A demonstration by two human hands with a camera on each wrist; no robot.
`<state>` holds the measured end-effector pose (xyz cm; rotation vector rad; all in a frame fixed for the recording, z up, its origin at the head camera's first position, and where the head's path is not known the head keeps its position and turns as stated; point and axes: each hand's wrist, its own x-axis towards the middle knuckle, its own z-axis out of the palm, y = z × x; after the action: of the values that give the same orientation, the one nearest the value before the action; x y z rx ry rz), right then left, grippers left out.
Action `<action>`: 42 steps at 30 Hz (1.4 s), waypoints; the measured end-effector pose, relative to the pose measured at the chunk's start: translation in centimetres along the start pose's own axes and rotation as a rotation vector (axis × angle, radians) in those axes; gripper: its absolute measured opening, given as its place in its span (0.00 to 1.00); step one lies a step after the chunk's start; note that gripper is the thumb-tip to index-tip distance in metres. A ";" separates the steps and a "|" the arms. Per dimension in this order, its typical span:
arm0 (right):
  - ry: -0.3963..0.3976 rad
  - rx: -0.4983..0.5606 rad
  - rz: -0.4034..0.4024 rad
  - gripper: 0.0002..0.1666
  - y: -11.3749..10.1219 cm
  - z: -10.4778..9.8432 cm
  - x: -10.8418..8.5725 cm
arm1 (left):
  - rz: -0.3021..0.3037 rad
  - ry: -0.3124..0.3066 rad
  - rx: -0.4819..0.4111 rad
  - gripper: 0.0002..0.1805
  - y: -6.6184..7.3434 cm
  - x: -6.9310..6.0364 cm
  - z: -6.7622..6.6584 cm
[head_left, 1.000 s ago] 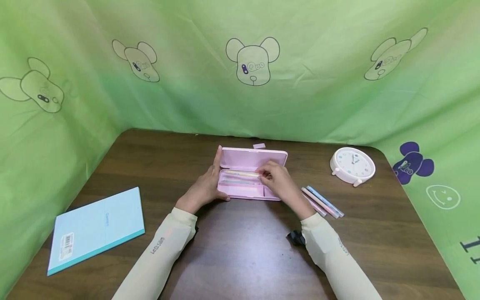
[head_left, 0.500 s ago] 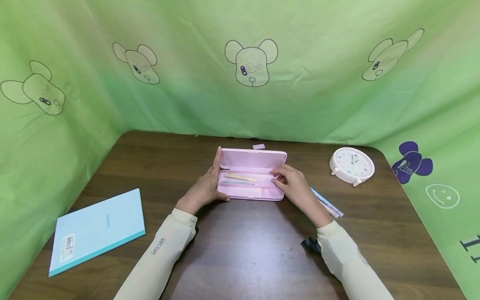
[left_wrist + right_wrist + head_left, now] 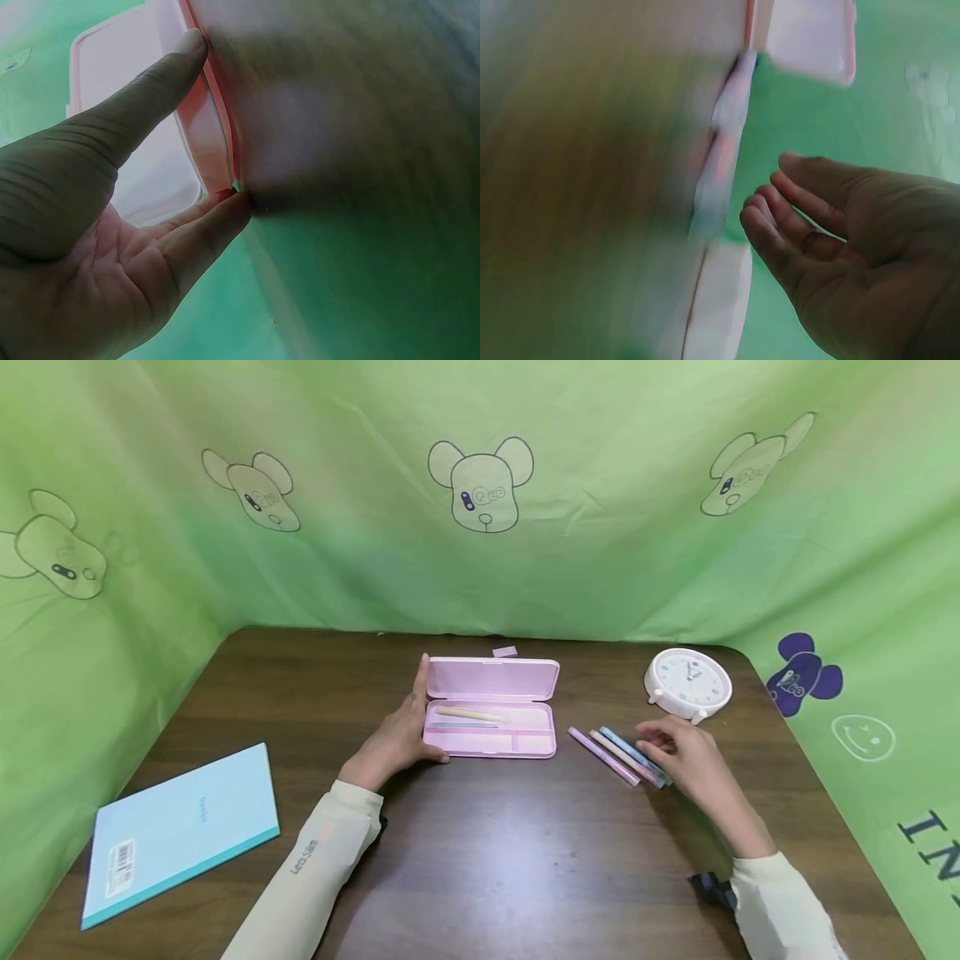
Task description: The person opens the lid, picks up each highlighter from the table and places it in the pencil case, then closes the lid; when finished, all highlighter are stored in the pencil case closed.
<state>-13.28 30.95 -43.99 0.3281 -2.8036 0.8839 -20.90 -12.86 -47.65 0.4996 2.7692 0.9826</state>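
A pink pencil case [image 3: 491, 742] lies with its lid raised; a cream pen [image 3: 467, 714] and a thinner bluish one [image 3: 463, 724] are in its long compartment. My left hand [image 3: 393, 737] rests at the case's left end, thumb along the front edge and fingers at the back, as the left wrist view [image 3: 112, 217] also shows. Over the right end of the loose pens hovers my right hand [image 3: 686, 758], fingers bent loosely and empty. Those pens are a purple one [image 3: 604, 757], a pinkish one [image 3: 626, 757] and a blue one [image 3: 622, 744].
A white round clock [image 3: 688, 683] stands behind my right hand. At the left lies a light blue notebook [image 3: 180, 831]. A small pink block [image 3: 505, 652] sits behind the case, near the table's back edge. Green printed cloth [image 3: 375, 568] hangs around the table.
My right hand has left the case and moved right to the loose pens. The cream pen it was touching now lies in the compartment. My left hand stays at the case.
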 end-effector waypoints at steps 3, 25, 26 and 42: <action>-0.001 -0.007 0.036 0.12 1.3 -1.0 -1.3 | -0.001 0.013 -0.007 0.93 -1.0 0.2 0.4; -0.122 -0.012 0.045 0.06 2.8 -1.3 -2.9 | 0.026 0.015 -0.019 0.93 -1.5 0.4 0.6; -0.120 -0.021 0.048 0.06 2.8 -1.3 -2.9 | 0.028 0.016 -0.018 0.93 -1.7 0.5 0.7; 0.097 -0.014 -0.030 0.10 1.6 -0.1 -1.0 | 0.019 0.004 -0.012 0.93 0.2 -0.1 -0.2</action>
<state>-12.74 32.42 -44.97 0.3165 -2.7078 0.8501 -20.77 -12.90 -47.41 0.5241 2.7656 1.0045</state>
